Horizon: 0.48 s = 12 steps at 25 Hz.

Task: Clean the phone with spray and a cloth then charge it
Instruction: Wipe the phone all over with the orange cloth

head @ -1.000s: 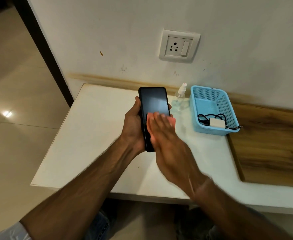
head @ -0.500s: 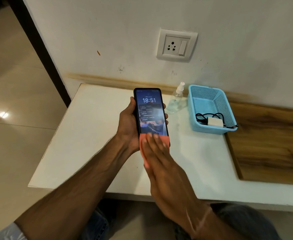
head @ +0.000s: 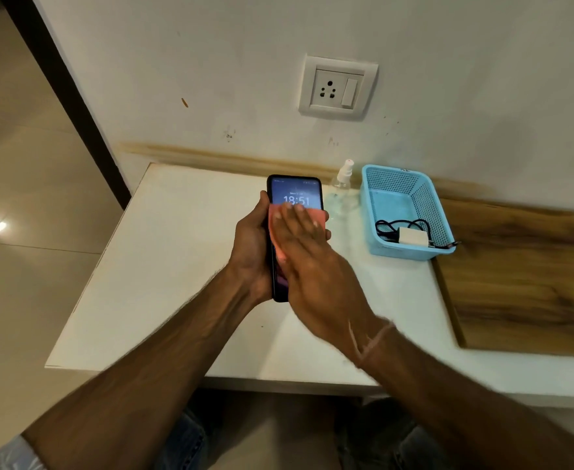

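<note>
While in left grip (head: 250, 245), phone (head: 295, 189) under cloth (head: 316, 217), flat right grip (head: 307, 256); basket (head: 411, 254) nearby.

Reads "18:51", big white digits, upper part of lit screen on phone (head: 295, 191). Small line just above digits, prob. date: too blurred to read. Tiny status-bar marks along top edge of screen: illegible. Rest of screen hidden under cloth (head: 316, 217) & right hand (head: 307, 262).

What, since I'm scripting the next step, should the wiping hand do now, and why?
Probably slide the cloth up over the screen's top: the right hand presses it flat mid-screen, the left hand grips the phone, and the strip around the clock is uncovered.
</note>
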Available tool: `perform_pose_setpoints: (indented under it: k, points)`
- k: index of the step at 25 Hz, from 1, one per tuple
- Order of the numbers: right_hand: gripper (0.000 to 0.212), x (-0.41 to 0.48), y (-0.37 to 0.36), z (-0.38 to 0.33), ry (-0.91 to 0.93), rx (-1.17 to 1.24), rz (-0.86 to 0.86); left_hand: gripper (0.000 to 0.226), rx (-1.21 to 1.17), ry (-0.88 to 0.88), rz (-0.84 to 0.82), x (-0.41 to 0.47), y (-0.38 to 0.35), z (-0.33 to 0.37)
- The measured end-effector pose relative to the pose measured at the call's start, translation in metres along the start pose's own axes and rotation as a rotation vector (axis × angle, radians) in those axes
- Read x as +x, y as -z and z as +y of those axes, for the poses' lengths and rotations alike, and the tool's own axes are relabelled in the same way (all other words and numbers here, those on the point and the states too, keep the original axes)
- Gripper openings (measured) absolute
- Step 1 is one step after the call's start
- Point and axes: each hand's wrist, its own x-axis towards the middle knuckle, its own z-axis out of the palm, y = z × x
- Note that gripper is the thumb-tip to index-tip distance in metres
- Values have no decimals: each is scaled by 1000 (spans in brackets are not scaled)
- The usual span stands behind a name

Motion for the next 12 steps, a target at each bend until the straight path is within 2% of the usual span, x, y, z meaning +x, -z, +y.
perform_pose_setpoints:
  k: [3, 6, 9, 12]
  points:
    - [55, -41, 3, 1, 110, -64, -33, 77, 5, -8, 2, 1, 0, 3]
    - [51, -23, 20, 14, 24, -28, -66, 74, -16, -27, -25, 2, -3, 2]
    - [48, 31, 36, 21, -111, 33, -24, 66, -33, -38, -42, -2, -7, -2]
    - [49, 50, 28, 7, -103, 49, -24, 63, -76, -47, -59, -3, -5, 2]
